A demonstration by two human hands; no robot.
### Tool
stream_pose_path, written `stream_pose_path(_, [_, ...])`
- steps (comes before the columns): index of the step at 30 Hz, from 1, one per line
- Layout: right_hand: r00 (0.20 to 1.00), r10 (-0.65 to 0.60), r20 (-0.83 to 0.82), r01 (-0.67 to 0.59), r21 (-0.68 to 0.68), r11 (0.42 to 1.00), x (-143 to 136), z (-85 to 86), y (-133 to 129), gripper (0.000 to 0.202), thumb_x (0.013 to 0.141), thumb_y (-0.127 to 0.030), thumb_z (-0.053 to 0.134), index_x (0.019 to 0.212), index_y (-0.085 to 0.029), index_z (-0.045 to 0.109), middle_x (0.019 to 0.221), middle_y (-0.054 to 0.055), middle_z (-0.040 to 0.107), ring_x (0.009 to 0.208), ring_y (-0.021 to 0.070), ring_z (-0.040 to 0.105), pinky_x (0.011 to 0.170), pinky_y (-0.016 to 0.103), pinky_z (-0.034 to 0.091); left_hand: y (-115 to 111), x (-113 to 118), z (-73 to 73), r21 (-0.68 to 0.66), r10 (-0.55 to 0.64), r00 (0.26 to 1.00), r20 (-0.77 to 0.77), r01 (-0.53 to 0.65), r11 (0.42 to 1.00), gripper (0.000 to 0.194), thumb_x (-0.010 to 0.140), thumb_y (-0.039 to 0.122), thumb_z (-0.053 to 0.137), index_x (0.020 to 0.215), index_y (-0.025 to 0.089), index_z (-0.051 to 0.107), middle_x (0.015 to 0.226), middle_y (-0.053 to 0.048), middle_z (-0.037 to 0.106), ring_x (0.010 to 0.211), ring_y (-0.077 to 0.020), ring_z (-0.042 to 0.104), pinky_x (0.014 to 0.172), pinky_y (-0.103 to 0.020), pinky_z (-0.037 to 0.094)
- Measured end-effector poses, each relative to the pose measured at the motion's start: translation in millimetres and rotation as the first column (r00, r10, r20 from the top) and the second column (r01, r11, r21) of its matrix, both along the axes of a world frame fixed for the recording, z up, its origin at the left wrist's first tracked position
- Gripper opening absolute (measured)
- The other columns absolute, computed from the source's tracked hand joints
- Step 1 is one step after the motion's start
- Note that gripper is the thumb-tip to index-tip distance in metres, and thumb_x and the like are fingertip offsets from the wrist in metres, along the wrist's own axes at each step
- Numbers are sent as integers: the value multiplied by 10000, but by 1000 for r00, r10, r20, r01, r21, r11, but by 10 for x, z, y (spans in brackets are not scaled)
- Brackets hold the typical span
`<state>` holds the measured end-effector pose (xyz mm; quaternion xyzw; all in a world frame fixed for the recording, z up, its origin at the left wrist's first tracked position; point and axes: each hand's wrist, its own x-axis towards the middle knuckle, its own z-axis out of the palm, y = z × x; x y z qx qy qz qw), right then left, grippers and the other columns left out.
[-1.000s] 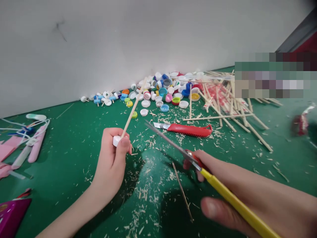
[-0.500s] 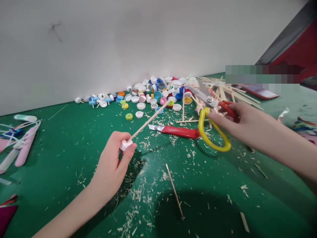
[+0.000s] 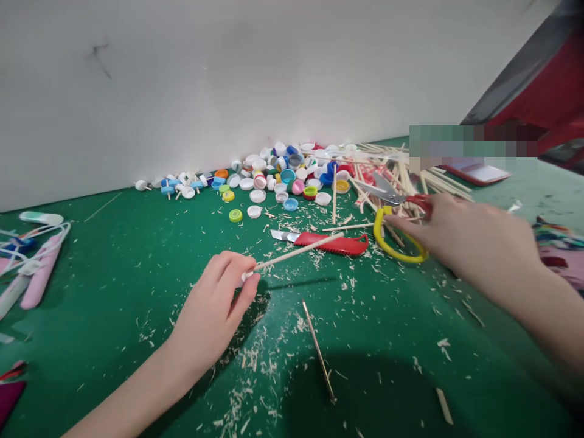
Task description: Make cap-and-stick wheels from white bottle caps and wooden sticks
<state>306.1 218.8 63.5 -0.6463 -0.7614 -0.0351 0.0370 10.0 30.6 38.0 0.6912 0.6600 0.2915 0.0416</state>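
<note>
Wooden stick [image 3: 298, 250], one, with one white bottle cap [image 3: 247, 277] | head view: near centre, cap pinched by left hand [image 3: 219, 298] | scissors [image 3: 391, 198], one pair, right, red handle gripped by right hand [image 3: 479, 237] | utility knife [image 3: 331, 242], one | since half a second ago: stick tip dipped from before the far bottle caps [image 3: 285, 176] to before the knife; scissors lower
</note>
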Motion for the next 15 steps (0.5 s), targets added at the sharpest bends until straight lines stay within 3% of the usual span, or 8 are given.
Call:
stream_pose_path(2, [984, 29, 176, -64, 201, 977, -125, 105, -179, 504, 1039, -484, 312, 1035, -90, 626, 1040, 259, 663, 1061, 349, 573, 806, 449, 363, 1, 8, -20, 40, -40, 997, -63, 42, 998, 93, 1037, 238, 471, 1069, 225, 557, 988, -26, 641, 884, -166, 603, 740, -302, 507])
stream_pose_path(4, [975, 195, 108, -221, 344, 913, -224, 148, -345, 484, 1062, -448, 299, 1084, -100, 634, 1140, 242, 670, 1139, 333, 568, 883, 443, 392, 3, 18, -40, 72, -71, 990, -125, 81, 994, 94, 1030, 202, 480, 1090, 220, 551, 1002, -30, 636, 894, -164, 600, 749, -297, 515])
stream_pose_path(6, [880, 471, -54, -410, 411, 814, -310, 116, -498, 376, 1069, -391, 362, 1096, -124, 626, 1077, 179, 698, 1040, 252, 615, 906, 393, 430, 2, 29, -52, 97, -87, 980, -180, 106, 990, 92, 1026, 180, 482, 1083, 211, 547, 1007, -39, 631, 894, -168, 595, 733, -291, 517])
stream_pose_path(7, [793, 601, -104, -499, 454, 738, -354, 77, -569, 303, 1068, -326, 389, 1146, -128, 605, 1058, 149, 707, 1010, 213, 631, 891, 355, 450, 0, 35, -55, 108, -90, 975, -204, 114, 988, 87, 1024, 173, 482, 1074, 205, 546, 1003, -44, 629, 889, -172, 592, 720, -290, 516])
stream_pose_path(9, [610, 791, -47, -621, 592, 514, -443, -24, -696, 265, 1044, -326, 482, 1197, -129, 573, 1002, 110, 715, 927, 201, 633, 832, 341, 472, -8, 50, -55, 118, -95, 965, -245, 127, 985, 75, 1017, 164, 487, 1053, 195, 545, 1003, -57, 625, 878, -184, 589, 698, -298, 517])
stream_pose_path(11, [528, 848, 52, -705, 584, 403, -523, -125, -791, 323, 1002, -368, 578, 1192, -107, 580, 1007, 115, 716, 940, 242, 625, 835, 381, 470, -21, 73, -50, 113, -98, 958, -268, 132, 985, 72, 1010, 151, 491, 1040, 185, 547, 1010, -69, 624, 870, -193, 584, 683, -308, 520])
stream_pose_path(15, [491, 870, 53, -767, 500, 402, -602, -259, -874, 277, 999, -376, 579, 1074, -113, 621, 880, 63, 680, 809, 212, 605, 721, 344, 437, -45, 137, -40, 111, -109, 953, -281, 145, 983, 76, 1003, 127, 488, 1016, 174, 546, 1011, -83, 633, 856, -191, 584, 664, -304, 528])
